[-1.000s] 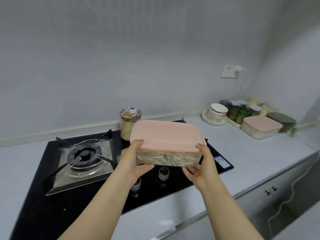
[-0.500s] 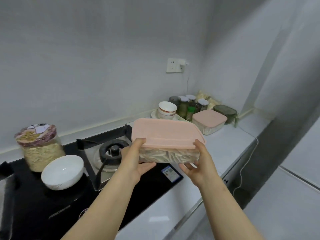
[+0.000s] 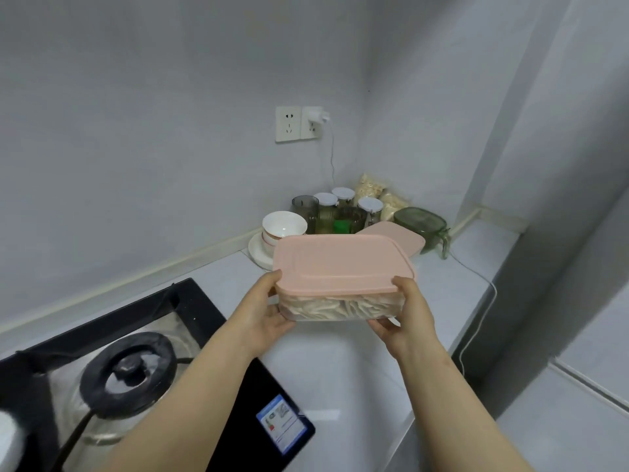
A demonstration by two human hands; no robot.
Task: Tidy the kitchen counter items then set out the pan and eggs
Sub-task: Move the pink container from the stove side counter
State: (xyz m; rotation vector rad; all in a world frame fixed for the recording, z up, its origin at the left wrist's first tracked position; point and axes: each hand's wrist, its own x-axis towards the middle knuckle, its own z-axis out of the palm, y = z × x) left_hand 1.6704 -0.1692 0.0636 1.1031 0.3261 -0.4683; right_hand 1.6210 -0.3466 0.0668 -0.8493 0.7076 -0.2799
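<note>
Pink plastic topped the clear box [image 3: 340,264] that both hands carried. The left hand [image 3: 262,311] gripped its near left corner, thumb hooked on the lid's edge and fingers curled beneath. The right hand [image 3: 405,321] clasped the near right corner the same way, so the box hung level in the air, touching nothing else. Pale strips showed through its clear wall.

A second earlier the box had been held over the black hob [image 3: 204,311], with a grain jar behind it. Since then the view had swung right and the box had travelled with it, out over the white counter [image 3: 340,369] and much nearer the back corner. A matching pink-lidded box [image 3: 408,238] sat just behind it there, beside a green container [image 3: 420,219], white-capped jars [image 3: 326,201] and a white bowl [image 3: 284,224] on a plate [image 3: 255,252].

Judging by that, the tidying step was well under way and the box was probably bound for the corner group, perhaps on or beside its twin. Neither pan nor eggs were in view, so that part was likely not begun.
</note>
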